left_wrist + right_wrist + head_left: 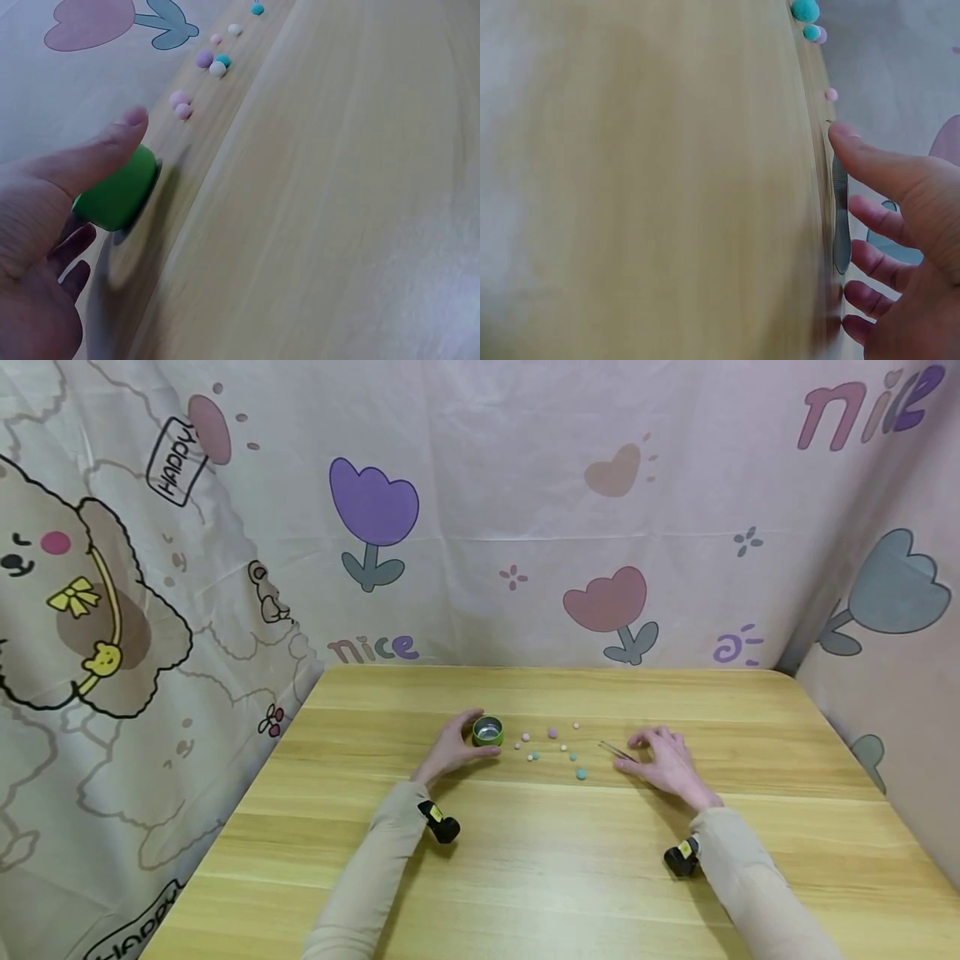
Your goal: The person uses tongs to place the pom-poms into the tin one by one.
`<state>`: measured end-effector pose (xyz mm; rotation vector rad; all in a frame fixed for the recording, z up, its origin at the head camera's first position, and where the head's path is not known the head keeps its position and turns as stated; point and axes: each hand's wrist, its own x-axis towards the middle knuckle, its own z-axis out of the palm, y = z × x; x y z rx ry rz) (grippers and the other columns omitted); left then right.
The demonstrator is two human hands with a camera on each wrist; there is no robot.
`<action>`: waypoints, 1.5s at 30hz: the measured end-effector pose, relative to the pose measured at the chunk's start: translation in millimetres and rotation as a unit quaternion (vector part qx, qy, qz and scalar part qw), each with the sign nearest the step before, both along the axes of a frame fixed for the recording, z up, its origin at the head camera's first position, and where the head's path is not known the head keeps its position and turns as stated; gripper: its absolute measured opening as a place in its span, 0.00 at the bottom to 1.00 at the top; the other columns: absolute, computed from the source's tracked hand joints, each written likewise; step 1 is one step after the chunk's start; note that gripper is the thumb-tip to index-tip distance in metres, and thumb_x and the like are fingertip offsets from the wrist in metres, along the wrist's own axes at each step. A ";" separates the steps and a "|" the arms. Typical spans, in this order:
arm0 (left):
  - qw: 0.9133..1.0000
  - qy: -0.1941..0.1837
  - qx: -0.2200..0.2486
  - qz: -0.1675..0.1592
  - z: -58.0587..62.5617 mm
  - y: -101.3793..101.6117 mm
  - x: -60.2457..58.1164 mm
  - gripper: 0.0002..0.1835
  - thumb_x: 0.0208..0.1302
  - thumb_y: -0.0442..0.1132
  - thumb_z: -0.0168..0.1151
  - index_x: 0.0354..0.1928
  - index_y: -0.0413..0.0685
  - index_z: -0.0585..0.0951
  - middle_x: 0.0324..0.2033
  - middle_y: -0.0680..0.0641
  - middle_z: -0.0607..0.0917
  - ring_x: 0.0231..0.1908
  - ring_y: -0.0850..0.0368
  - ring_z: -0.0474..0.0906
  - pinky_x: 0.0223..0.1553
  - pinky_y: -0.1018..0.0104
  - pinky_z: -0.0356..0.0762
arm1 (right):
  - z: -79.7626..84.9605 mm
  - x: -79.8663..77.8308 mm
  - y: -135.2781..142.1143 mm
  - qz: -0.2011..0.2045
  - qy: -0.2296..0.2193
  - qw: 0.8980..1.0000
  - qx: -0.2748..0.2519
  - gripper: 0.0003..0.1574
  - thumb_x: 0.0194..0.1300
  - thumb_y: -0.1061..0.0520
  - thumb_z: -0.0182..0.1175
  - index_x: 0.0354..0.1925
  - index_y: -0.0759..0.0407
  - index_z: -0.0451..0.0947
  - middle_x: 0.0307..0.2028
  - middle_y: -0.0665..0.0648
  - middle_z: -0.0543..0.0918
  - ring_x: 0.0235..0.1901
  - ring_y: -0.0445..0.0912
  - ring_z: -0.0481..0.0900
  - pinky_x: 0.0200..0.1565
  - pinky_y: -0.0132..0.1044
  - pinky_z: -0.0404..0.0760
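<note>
A small round green tin (488, 732), silvery inside and without a lid, stands on the wooden table. My left hand (456, 745) is around it, thumb stretched along its near side and fingers beyond it; whether they touch it is unclear. In the left wrist view the thumb covers part of the green tin (120, 191). Metal tweezers (618, 752) lie between the thumb and fingers of my right hand (666, 762). The right wrist view shows those fingers spread beside the tweezers (841, 217), and no firm pinch. Several small balls lie between the hands, including a purple ball (552, 732) and a blue ball (581, 773).
The light wooden table (525, 877) ends at the back against a printed cloth (487, 510), which also hangs at both sides. A black wrist camera (442, 825) sits on the left sleeve, and another black wrist camera (681, 858) on the right.
</note>
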<state>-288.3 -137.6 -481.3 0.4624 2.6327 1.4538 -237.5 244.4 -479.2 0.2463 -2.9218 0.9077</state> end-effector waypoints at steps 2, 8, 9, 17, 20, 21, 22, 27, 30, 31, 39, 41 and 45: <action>1.000 -0.002 0.008 0.002 -0.3 1.2 0.9 0.47 0.53 0.40 0.78 0.73 0.37 0.64 0.70 0.34 0.71 0.68 0.37 0.72 0.72 0.46 0.69 | -0.8 0.3 -1.2 0.000 0.000 1.000 -0.002 0.28 0.59 0.45 0.72 0.48 0.64 0.78 0.51 0.70 0.76 0.50 0.64 0.68 0.52 0.59 0.68; 1.000 0.009 0.017 0.011 -2.3 4.0 1.6 0.43 0.54 0.36 0.77 0.71 0.35 0.67 0.66 0.33 0.75 0.64 0.36 0.75 0.70 0.46 0.72 | -4.7 -0.5 -3.3 -0.007 0.002 1.000 -0.004 0.24 0.59 0.46 0.72 0.44 0.62 0.81 0.51 0.69 0.78 0.50 0.63 0.69 0.53 0.60 0.67; 1.000 0.009 0.020 0.011 -2.4 4.3 1.5 0.43 0.54 0.36 0.77 0.70 0.34 0.67 0.66 0.33 0.75 0.64 0.36 0.75 0.70 0.46 0.72 | -5.0 -0.6 -3.6 -0.008 0.003 1.000 -0.004 0.23 0.59 0.47 0.72 0.43 0.62 0.81 0.50 0.68 0.78 0.50 0.63 0.69 0.53 0.60 0.67; 0.999 0.006 0.042 0.009 -0.8 6.4 2.2 0.40 0.54 0.32 0.76 0.68 0.33 0.69 0.64 0.32 0.76 0.65 0.36 0.74 0.72 0.47 0.70 | -5.9 -1.9 -6.0 -0.006 0.020 1.000 -0.008 0.16 0.60 0.51 0.71 0.39 0.62 0.82 0.45 0.66 0.80 0.47 0.61 0.71 0.51 0.57 0.67; 0.999 0.012 0.043 0.009 -1.4 7.1 1.6 0.39 0.54 0.31 0.76 0.67 0.32 0.70 0.62 0.32 0.77 0.64 0.36 0.75 0.71 0.47 0.71 | -6.5 -2.9 -7.1 -0.004 0.033 0.999 -0.011 0.13 0.60 0.53 0.70 0.37 0.62 0.83 0.41 0.64 0.80 0.44 0.59 0.72 0.50 0.55 0.67; 0.999 0.014 0.043 0.009 -1.8 7.1 1.4 0.38 0.54 0.31 0.76 0.67 0.32 0.70 0.62 0.32 0.78 0.64 0.36 0.75 0.71 0.47 0.71 | -7.0 -3.5 -7.4 -0.004 0.037 0.999 -0.012 0.12 0.61 0.54 0.70 0.36 0.62 0.83 0.40 0.63 0.81 0.43 0.58 0.73 0.49 0.54 0.68; 0.999 0.014 0.043 0.008 -1.8 7.0 1.3 0.38 0.54 0.31 0.76 0.66 0.32 0.71 0.61 0.32 0.78 0.64 0.36 0.75 0.71 0.46 0.71 | -7.2 -3.8 -7.6 -0.005 0.041 0.999 -0.013 0.11 0.61 0.54 0.70 0.35 0.62 0.83 0.39 0.63 0.81 0.43 0.58 0.73 0.49 0.54 0.68; 0.999 0.018 0.038 0.014 -3.0 5.2 2.0 0.37 0.53 0.32 0.77 0.65 0.32 0.72 0.59 0.32 0.80 0.61 0.36 0.77 0.69 0.46 0.73 | -7.6 -5.3 -7.8 -0.005 0.050 0.999 -0.015 0.08 0.62 0.56 0.69 0.34 0.61 0.84 0.37 0.62 0.83 0.42 0.57 0.75 0.49 0.56 0.69; 0.999 0.021 0.030 0.020 -3.3 3.6 4.2 0.37 0.52 0.33 0.77 0.64 0.33 0.73 0.58 0.33 0.81 0.59 0.37 0.79 0.66 0.46 0.76 | -7.3 -5.9 -7.4 0.000 0.053 0.998 -0.015 0.07 0.62 0.57 0.69 0.33 0.61 0.84 0.34 0.60 0.84 0.39 0.54 0.76 0.47 0.51 0.70; 0.999 0.022 0.028 0.021 -3.4 2.9 5.0 0.37 0.52 0.33 0.77 0.64 0.33 0.73 0.58 0.34 0.81 0.58 0.38 0.79 0.65 0.47 0.77 | -7.1 -5.9 -7.3 0.001 0.053 0.999 -0.015 0.06 0.63 0.58 0.68 0.33 0.61 0.83 0.32 0.59 0.84 0.37 0.52 0.76 0.45 0.48 0.71; 0.999 0.009 0.042 0.010 -2.1 -1.0 13.0 0.36 0.51 0.31 0.77 0.63 0.33 0.74 0.57 0.34 0.81 0.57 0.37 0.80 0.65 0.46 0.77 | -1.5 -0.8 -7.6 0.012 0.037 0.999 -0.035 0.04 0.66 0.61 0.65 0.33 0.61 0.81 0.27 0.54 0.82 0.27 0.41 0.71 0.30 0.29 0.68; 0.999 0.006 0.042 0.007 -1.7 -1.6 15.1 0.36 0.51 0.31 0.78 0.63 0.34 0.74 0.57 0.34 0.82 0.57 0.38 0.80 0.65 0.46 0.77 | -0.2 1.0 -7.8 0.016 0.040 0.998 -0.038 0.04 0.66 0.61 0.64 0.33 0.61 0.80 0.27 0.54 0.82 0.27 0.40 0.71 0.29 0.28 0.68; 0.999 0.010 0.032 -0.003 -1.3 -3.0 19.3 0.35 0.51 0.32 0.78 0.62 0.36 0.75 0.57 0.34 0.82 0.57 0.38 0.81 0.64 0.47 0.78 | 0.9 3.5 -7.9 0.033 0.048 0.997 -0.044 0.04 0.66 0.62 0.65 0.33 0.62 0.81 0.27 0.54 0.83 0.26 0.38 0.71 0.29 0.28 0.69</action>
